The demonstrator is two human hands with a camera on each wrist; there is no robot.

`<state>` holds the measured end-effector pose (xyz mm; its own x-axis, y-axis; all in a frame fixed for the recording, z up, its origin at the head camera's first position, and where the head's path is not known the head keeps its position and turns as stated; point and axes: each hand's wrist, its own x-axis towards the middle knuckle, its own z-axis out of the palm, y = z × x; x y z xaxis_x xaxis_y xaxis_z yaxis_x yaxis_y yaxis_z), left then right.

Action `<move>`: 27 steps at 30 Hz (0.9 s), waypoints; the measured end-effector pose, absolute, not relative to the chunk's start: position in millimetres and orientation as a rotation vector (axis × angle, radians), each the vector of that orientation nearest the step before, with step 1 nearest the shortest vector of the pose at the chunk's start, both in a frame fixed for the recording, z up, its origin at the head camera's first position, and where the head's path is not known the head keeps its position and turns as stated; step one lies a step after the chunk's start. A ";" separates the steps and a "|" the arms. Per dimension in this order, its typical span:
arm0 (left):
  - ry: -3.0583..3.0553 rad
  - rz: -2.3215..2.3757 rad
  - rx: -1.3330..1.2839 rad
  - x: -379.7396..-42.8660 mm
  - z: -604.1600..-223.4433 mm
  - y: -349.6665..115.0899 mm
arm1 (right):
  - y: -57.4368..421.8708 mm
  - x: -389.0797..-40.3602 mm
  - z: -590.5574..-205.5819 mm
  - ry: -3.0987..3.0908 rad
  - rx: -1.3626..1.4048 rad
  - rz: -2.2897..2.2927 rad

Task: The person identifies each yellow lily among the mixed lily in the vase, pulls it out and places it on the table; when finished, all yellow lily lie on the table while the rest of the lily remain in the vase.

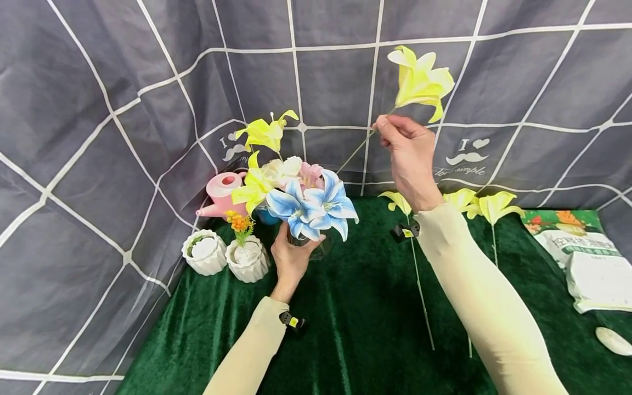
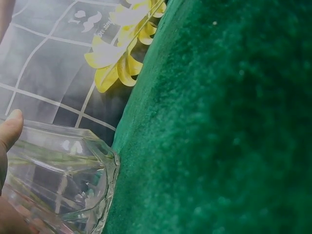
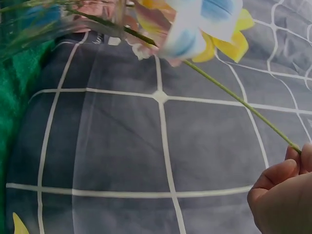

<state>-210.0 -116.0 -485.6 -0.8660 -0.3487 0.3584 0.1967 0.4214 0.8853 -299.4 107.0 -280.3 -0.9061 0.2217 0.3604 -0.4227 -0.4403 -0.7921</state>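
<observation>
My left hand point(image 1: 291, 258) grips a clear glass vase point(image 2: 63, 170) that stands on the green cloth. Out of it rise blue lilies point(image 1: 316, 206), a pink flower point(image 1: 311, 175), a white flower point(image 1: 283, 171) and yellow lilies point(image 1: 264, 134). Up to the right, my right hand point(image 1: 407, 151) pinches the stem of another yellow lily point(image 1: 422, 82) between thumb and fingers. That stem point(image 3: 229, 92) slants down to the left, passing behind the blue petals toward the vase mouth. In the head view, the blue flowers hide its lower end.
Left of the vase are a pink watering can point(image 1: 224, 192) and two white ribbed pots point(image 1: 204, 253), one with an orange flower point(image 1: 240, 224). Long-stemmed yellow lilies point(image 1: 494, 208) lie at right, near a white packet point(image 1: 597, 274) and a white oval object point(image 1: 613, 341). A grey checked curtain point(image 1: 336, 82) hangs behind.
</observation>
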 end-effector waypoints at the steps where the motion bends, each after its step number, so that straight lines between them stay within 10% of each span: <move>1: -2.186 -1.450 0.127 -210.0 -486.0 -115.9 | 110.4 -298.3 -279.2 -1.345 0.280 2.388; 27: -2.180 -1.459 0.130 -209.9 -485.3 -116.9 | 208.0 -257.3 -235.4 -0.860 0.299 2.385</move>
<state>-209.9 -116.9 -485.3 -0.8658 -0.3503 0.3573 0.1967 0.4182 0.8868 -257.3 208.0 -235.4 -0.8067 0.4463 0.3873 -0.5908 -0.6239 -0.5116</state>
